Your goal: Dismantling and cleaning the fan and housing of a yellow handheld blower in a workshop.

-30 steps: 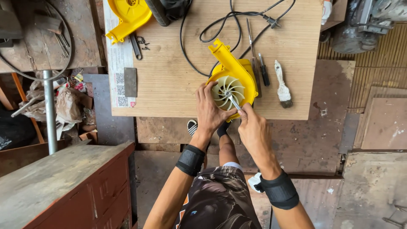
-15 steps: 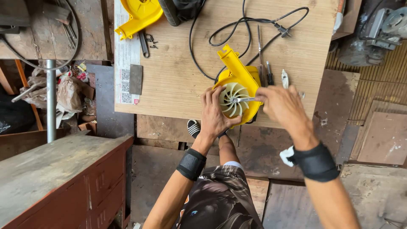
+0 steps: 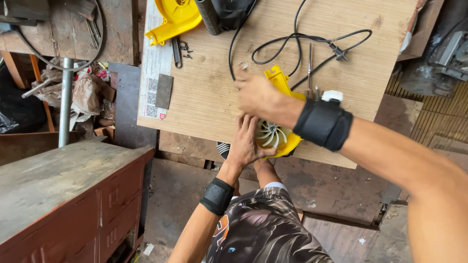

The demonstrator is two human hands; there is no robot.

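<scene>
A yellow blower housing (image 3: 279,81) with a white fan wheel (image 3: 269,134) lies at the near edge of a wooden board (image 3: 204,102). My left hand (image 3: 246,142) grips the housing's left side beside the fan wheel. Blurred by motion, my right hand (image 3: 257,95) hovers over the board just left of the housing's nozzle, its wrist crossing above the housing. I cannot make out whether it holds anything. Both wrists wear black bands.
The board also carries a second yellow housing half (image 3: 175,17), a black motor body (image 3: 224,12), a black cord (image 3: 302,41), thin screwdrivers (image 3: 309,63), a small metal plate (image 3: 164,91) and a printed sheet (image 3: 153,68). A reddish cabinet (image 3: 73,185) and a metal pipe (image 3: 65,102) stand at left.
My right hand left the fan wheel and swung up and to the left across the board. My left hand stayed on the housing.
</scene>
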